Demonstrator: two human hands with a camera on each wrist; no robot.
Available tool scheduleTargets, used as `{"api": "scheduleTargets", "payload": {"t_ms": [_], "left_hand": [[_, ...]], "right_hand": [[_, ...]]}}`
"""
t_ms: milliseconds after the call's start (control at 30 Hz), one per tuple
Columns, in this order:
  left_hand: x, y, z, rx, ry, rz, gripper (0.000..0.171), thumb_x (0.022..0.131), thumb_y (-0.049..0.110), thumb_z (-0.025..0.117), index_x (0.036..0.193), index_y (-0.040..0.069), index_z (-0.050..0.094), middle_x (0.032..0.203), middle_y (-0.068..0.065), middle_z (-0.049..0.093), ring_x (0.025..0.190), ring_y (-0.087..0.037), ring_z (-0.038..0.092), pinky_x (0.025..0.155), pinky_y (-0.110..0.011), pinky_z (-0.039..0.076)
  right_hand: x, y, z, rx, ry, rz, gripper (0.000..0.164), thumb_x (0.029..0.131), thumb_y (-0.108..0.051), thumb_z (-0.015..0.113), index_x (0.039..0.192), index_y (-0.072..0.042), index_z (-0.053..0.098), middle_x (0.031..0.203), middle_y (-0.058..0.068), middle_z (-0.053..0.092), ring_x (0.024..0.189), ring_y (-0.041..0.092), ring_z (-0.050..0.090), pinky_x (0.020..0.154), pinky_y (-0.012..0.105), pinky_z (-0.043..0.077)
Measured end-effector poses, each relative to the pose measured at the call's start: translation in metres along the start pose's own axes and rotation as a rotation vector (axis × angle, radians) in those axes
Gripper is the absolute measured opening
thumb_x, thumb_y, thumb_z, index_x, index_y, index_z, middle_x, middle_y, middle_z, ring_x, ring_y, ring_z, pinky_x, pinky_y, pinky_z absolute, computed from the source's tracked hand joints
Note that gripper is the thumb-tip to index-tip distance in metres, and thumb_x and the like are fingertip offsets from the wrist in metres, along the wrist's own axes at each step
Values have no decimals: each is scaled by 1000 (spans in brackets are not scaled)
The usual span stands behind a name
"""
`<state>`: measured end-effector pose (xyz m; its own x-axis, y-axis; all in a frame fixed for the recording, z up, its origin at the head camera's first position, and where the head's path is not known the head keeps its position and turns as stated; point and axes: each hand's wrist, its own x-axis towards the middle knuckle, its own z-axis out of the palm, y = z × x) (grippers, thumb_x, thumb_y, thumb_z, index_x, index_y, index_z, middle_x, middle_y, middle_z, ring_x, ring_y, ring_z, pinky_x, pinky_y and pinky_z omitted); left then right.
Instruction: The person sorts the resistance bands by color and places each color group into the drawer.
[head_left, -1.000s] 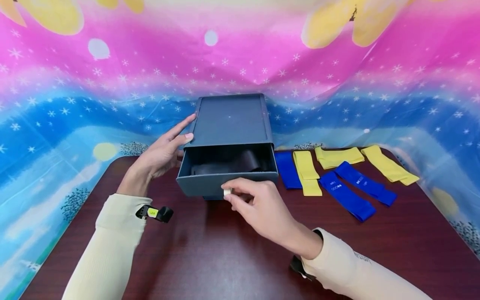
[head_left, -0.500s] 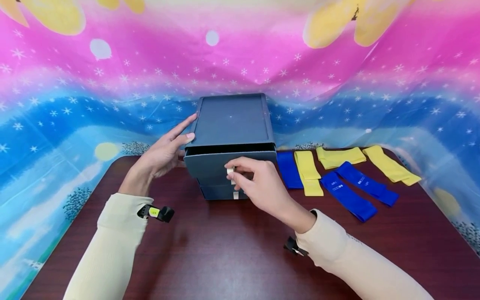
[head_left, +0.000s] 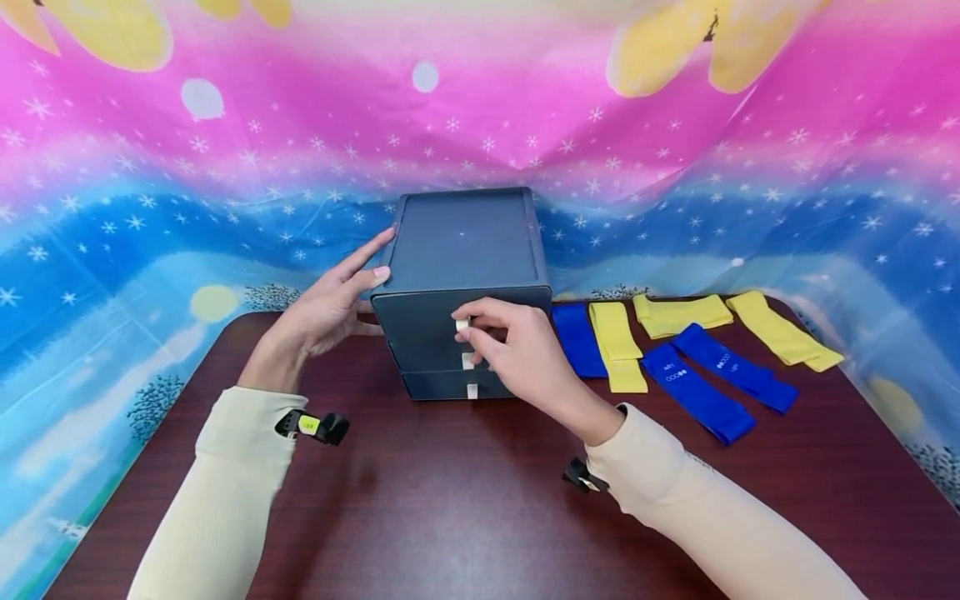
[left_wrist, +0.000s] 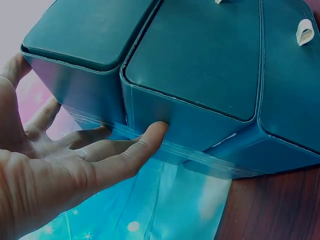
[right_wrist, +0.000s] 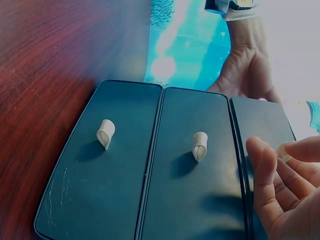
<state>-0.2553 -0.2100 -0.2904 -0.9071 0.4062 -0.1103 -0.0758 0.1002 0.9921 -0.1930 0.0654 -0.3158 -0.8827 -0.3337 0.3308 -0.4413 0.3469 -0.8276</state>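
Note:
A dark grey-blue drawer cabinet (head_left: 461,246) stands on the table, its three drawers flush with the frame. My right hand (head_left: 528,358) pinches the cream pull tab (head_left: 462,323) of the top drawer (head_left: 420,329) between thumb and forefinger. Below it show the middle tab (head_left: 468,361) and the bottom tab (head_left: 472,391); both loops stand free in the right wrist view. My left hand (head_left: 326,304) touches the cabinet's left side with extended fingers, thumb at the top front edge. In the left wrist view the left hand's fingers (left_wrist: 120,160) spread along that side wall.
Right of the cabinet lie flat fabric bands: a blue band (head_left: 577,340) partly beside a yellow band (head_left: 617,346), with more yellow and blue ones (head_left: 697,383) further right. A patterned cloth (head_left: 480,108) hangs behind the dark red-brown table (head_left: 435,500).
The top drawer, pulled out with dark cloth-like contents visible a second ago, has slid back in flush. My right hand moved away from me with its tab. The left hand stayed put.

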Motion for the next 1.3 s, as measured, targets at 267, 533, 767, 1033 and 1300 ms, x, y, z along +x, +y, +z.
{"api": "scheduleTargets", "payload": {"t_ms": [267, 533, 767, 1033, 1300], "left_hand": [[0, 0, 0, 1, -4, 4, 61, 111, 39, 51, 161, 57, 23, 175, -6, 8, 120, -32, 67, 113, -78, 32], [-1, -1, 0, -11, -5, 8, 60, 111, 39, 51, 161, 57, 23, 172, -8, 17, 115, -28, 71, 113, -79, 31], [-1, 0, 0, -16, -8, 7, 60, 111, 38, 51, 161, 58, 23, 173, -8, 16, 114, -27, 72, 114, -79, 31], [-2, 0, -1, -14, -2, 3, 60, 111, 37, 51, 161, 57, 24, 174, -6, 10, 116, -29, 70, 114, -79, 30], [0, -1, -1, -8, -7, 4, 61, 111, 39, 51, 161, 58, 23, 174, -6, 12, 118, -30, 69, 113, -79, 31]], "right_hand": [[2, 0, 0, 3, 5, 30, 23, 102, -8, 69, 122, -13, 76, 102, 6, 81, 75, 24, 73, 69, 34, 55], [0, 4, -1, 55, 18, 28, 22, 102, -10, 69, 122, -15, 75, 104, 6, 81, 77, 25, 75, 67, 31, 56], [-9, 14, -4, 68, 54, 21, 24, 99, -12, 73, 123, -16, 75, 103, 8, 80, 78, 27, 75, 68, 35, 61], [-20, 31, 1, 46, 41, 42, 26, 98, -9, 74, 123, -11, 75, 103, 12, 80, 78, 33, 74, 61, 28, 55], [-23, 46, 11, -9, 8, 51, 22, 97, -8, 74, 119, -10, 77, 102, 11, 80, 76, 26, 74, 55, 27, 49]]}}
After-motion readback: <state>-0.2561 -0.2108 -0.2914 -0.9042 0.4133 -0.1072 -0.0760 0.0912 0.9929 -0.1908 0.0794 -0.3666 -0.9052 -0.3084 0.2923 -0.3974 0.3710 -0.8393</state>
